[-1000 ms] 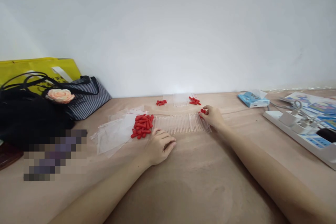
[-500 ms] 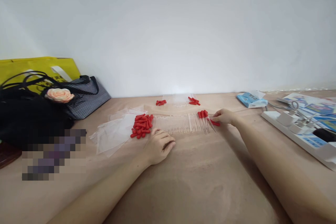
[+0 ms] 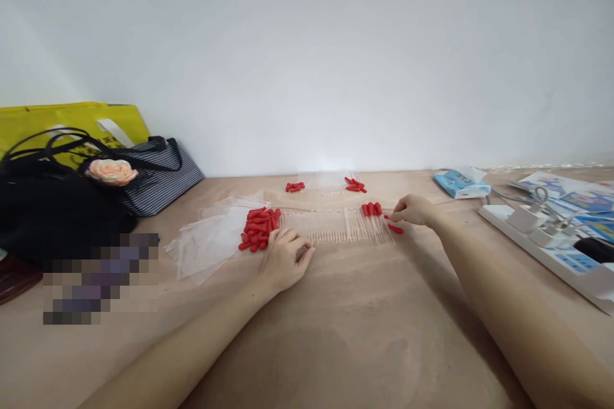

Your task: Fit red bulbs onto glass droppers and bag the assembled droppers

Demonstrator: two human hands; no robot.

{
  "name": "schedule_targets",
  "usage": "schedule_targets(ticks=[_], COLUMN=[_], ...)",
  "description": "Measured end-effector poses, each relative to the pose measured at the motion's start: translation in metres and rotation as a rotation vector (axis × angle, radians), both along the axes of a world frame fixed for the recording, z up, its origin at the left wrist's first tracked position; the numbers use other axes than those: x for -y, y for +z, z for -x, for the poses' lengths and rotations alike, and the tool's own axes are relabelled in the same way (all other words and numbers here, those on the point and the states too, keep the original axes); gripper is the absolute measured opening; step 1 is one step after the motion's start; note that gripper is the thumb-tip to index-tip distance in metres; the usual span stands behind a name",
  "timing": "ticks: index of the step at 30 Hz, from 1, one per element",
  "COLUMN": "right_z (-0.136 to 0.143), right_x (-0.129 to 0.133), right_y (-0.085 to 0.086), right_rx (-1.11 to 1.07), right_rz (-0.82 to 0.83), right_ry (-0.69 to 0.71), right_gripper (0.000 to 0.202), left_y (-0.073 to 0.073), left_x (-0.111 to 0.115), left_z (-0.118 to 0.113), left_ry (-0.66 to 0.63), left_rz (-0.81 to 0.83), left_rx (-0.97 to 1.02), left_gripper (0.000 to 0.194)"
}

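A row of thin clear tubes (image 3: 326,225) lies across the middle of the table. Red rubber caps (image 3: 371,209) sit on the far ends of several tubes at the row's right end. My right hand (image 3: 411,209) is pinched just right of them, over a thin clear tube and beside loose red caps (image 3: 395,229); what its fingertips hold is too small to make out. My left hand (image 3: 286,258) rests with bent fingers on the table at the row's left end, touching the edge of a pile of red caps (image 3: 257,227). Nothing shows in its fingers.
Clear zip bags (image 3: 206,246) lie left of the pile. Small red groups (image 3: 355,185) and bags are near the wall. Bags (image 3: 163,176) stand at the left. A tissue pack (image 3: 461,183), a power strip (image 3: 542,236) and papers are at the right.
My right hand has shifted slightly up and right, and the tubes beneath it lie flatter. Another red cap shows in the capped group. My left hand has moved slightly left.
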State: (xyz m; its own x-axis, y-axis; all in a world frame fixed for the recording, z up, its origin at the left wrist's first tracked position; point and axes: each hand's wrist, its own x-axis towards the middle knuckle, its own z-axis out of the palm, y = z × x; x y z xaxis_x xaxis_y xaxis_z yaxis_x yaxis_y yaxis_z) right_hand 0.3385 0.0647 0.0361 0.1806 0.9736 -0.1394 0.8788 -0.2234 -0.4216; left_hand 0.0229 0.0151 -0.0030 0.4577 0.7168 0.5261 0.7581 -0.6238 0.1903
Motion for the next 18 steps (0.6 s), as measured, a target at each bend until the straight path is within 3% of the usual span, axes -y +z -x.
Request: schedule_targets(ticks=[6,12,18], right_z=[0.004,0.013,0.014], right_x=[0.000,0.002,0.001], right_y=[0.006,0.005,-0.001], right_rx=[0.067,0.064,0.068], right_rz=[-0.118,-0.169,-0.176], right_ry=[-0.026,0.016,0.033], right_gripper=[0.005,0.004,0.005], left_y=[0.014,0.022,0.017], left_x=[-0.026,-0.048,-0.057], left_z=[-0.016,-0.072,-0.117], left_ry=[0.249,0.322,0.396], left_rz=[0.060,0.221,0.318], left_rx=[0.000,-0.098,-0.128], left_gripper=[0.011,0.027,0.037])
